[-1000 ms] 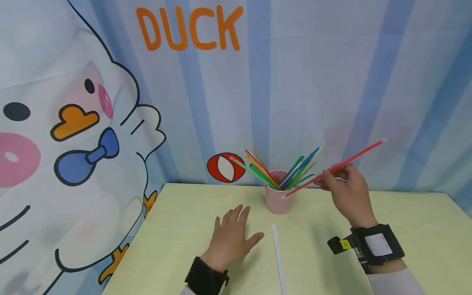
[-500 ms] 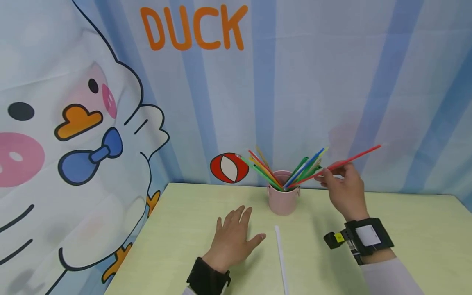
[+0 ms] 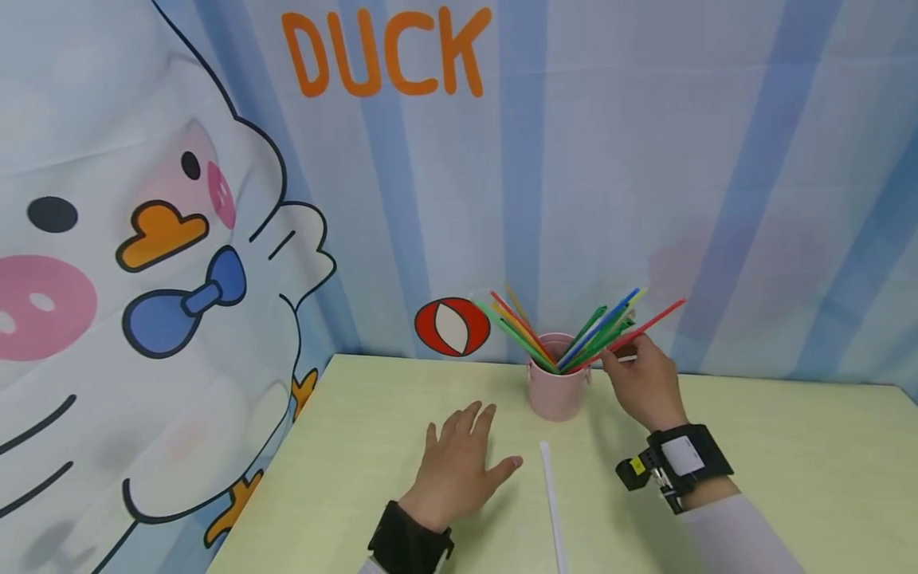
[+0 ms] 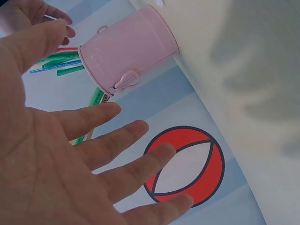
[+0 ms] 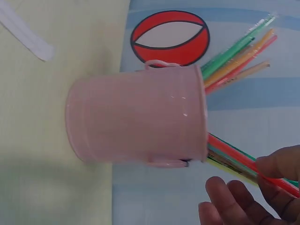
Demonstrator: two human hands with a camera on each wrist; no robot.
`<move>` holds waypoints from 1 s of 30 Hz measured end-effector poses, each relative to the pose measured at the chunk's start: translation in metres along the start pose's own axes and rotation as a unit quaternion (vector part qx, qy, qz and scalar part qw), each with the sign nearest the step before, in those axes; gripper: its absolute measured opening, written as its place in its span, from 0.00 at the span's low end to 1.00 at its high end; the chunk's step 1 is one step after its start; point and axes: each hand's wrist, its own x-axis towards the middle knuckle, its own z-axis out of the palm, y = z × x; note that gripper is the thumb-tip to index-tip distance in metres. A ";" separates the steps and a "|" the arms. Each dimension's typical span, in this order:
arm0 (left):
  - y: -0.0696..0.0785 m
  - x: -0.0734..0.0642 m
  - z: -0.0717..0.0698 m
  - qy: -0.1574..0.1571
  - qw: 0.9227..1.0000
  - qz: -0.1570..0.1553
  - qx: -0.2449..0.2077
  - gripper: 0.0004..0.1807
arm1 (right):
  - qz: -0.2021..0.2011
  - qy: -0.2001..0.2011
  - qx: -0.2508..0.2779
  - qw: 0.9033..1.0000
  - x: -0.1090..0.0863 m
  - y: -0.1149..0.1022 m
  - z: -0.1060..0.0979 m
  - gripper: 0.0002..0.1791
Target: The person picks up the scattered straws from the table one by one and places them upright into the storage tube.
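Observation:
My right hand [image 3: 649, 384] pinches a red straw [image 3: 663, 313] between thumb and fingers at the right side of a small pink bucket [image 3: 558, 396]. The lower end of this straw dips past the bucket's rim, and its upper end slants up to the right. In the right wrist view, the thumb presses on the red straw [image 5: 229, 149] just outside the mouth. Green, blue, yellow and orange straws [image 3: 601, 327] fan out of the bucket on both sides. My left hand [image 3: 459, 470], fingers spread and holding nothing, is over the table to the front left of the bucket.
A thin white strip [image 3: 552, 502] lies on the pale yellow table [image 3: 323, 478], right of my left hand. Behind the table's back edge hangs a blue striped cloth [image 3: 610, 159] printed with a duck. Each wrist wears a black strap [image 3: 692, 458].
My right hand has come left and down with the red straw, whose lower end has gone from in front of the bucket into its mouth. My left hand has stayed in place.

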 end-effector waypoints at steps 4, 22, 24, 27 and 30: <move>0.001 0.000 0.000 -0.005 1.000 0.002 0.000 0.45 | -0.013 -0.011 -0.012 1.000 -0.001 0.003 0.009 0.17; 0.002 -0.001 -0.004 0.006 1.000 0.009 0.009 0.44 | -0.001 -0.066 -0.032 0.997 -0.014 0.002 0.007 0.22; 0.003 -0.001 -0.004 0.006 1.000 0.010 0.011 0.44 | 0.006 -0.070 -0.031 0.997 -0.018 0.001 0.002 0.24; 0.004 -0.001 -0.005 0.007 1.000 0.010 0.013 0.44 | 0.004 -0.074 -0.032 0.997 -0.026 -0.001 -0.007 0.26; 0.004 -0.001 -0.005 0.008 1.000 0.010 0.012 0.44 | -0.003 -0.075 -0.034 0.997 -0.035 -0.001 -0.016 0.28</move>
